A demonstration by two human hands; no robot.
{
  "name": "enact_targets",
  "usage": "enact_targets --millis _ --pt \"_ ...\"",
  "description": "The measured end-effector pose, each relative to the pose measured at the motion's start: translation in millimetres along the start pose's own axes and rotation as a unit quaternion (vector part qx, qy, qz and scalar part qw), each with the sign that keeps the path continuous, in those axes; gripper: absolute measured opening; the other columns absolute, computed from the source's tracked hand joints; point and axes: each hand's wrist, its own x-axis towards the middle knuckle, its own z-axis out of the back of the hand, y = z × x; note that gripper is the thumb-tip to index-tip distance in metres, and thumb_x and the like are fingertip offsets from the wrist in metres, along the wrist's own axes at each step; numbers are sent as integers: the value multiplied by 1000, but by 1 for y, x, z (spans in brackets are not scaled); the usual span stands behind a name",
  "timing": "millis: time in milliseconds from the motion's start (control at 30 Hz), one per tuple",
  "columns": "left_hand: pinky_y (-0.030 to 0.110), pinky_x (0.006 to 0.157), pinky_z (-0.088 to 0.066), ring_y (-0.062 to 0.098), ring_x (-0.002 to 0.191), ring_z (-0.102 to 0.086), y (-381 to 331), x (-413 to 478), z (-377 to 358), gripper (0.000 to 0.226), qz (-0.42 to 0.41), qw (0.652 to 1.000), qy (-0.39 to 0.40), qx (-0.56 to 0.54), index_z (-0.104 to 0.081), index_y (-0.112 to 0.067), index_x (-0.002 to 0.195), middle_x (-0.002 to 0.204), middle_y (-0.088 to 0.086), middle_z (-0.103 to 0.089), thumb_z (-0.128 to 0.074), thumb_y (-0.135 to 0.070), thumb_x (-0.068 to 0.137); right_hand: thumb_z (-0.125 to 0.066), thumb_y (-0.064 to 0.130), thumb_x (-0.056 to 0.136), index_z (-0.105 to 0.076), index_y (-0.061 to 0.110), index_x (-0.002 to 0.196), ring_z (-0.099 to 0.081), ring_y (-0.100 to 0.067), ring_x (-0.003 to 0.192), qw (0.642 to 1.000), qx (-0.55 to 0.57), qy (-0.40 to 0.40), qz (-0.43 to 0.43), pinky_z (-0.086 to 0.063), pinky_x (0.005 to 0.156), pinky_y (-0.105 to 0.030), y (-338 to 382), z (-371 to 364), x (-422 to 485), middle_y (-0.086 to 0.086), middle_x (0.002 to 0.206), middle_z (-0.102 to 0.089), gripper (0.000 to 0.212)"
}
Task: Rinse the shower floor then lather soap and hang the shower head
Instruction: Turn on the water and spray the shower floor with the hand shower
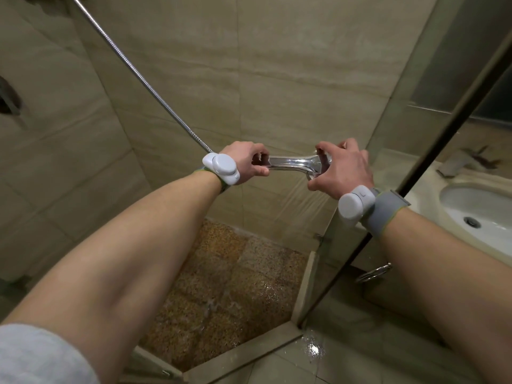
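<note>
The left hand (246,162) is clenched round the handle end of the chrome shower head (293,163), fingers wrapped over the top and thumb beneath. The right hand (345,169) grasps the opposite, wider end, with fingertips hooked over its rim and the thumb under it. The shower head lies roughly level between the two hands, held up in front of the tiled back wall (277,79), well above the floor.

From the handle end, the metal hose (133,70) runs taut up and to the left of the shower head, out of view at the top edge. Grey wrist sensors sit on both wrists, left (221,167) and right (356,202).

Below the shower head, the speckled brown shower floor (221,295) is wet and shiny, bounded in front by a pale stone curb (243,353). Just right of the shower head stands the glass panel (421,92), its dark edge close to the right wrist. Beyond the panel, further right of the shower head, is a white sink (471,206). Open space lies to the left, toward the side wall.
</note>
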Motion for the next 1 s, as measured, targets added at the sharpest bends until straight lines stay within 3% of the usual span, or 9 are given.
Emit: enact_targets --millis 333,600,1000 --pt "29 73 -46 16 85 -58 9 -16 9 20 19 1000 -5 9 -63 -33 93 92 -9 -62 -70 -41 76 -81 40 51 -51 44 123 -41 -31 112 1000 9 10 14 -47 88 -43 17 -4 -6 -2 123 -43 79" --pt "24 68 -35 14 86 -57 0 -19 11 16 18 1000 -9 -10 -62 -31 98 93 -12 -60 -64 -37 83 -78 47 51 -51 45 122 -40 -31 112 1000 -20 8 6 -43 89 -44 22 11 -12 -2 120 -42 75" --pt "24 70 -39 15 85 -58 -13 -14 10 16 -13 1000 -10 -18 -60 -27 93 90 -9 -59 -65 -38 83 -76 49 50 -52 46 120 -40 -33 111 999 -38 5 -19 -38 80 -39 17 23 -15 -2 119 -41 74"
